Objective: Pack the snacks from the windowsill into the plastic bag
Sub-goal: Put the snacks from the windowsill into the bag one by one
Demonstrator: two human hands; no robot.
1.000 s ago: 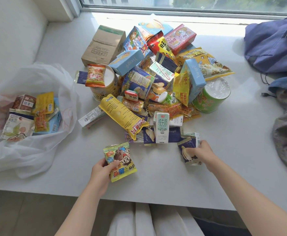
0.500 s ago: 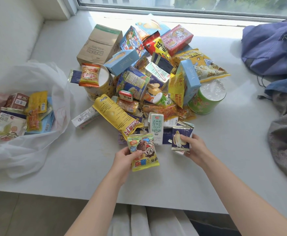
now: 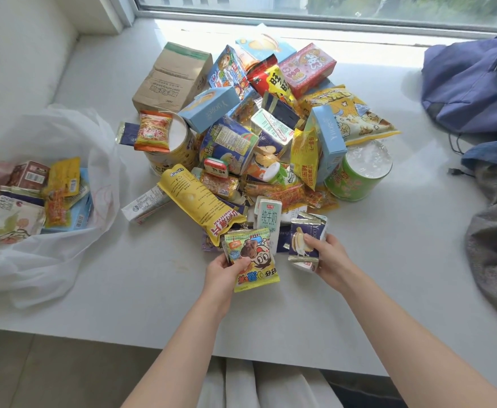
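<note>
our left hand pinches a yellow-green crinkly cartoon packet, right hand grips a purple foil packet, above the windowsill, well right of the white plastic bag; they look light and slippery, so we'd hold the edges.

We see the plastic bag cut off by the left edge; the snack pile hides its lower packets.

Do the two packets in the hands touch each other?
Apart. Head view: a clear gap separates the cartoon packet from the dark blue packet.
</note>
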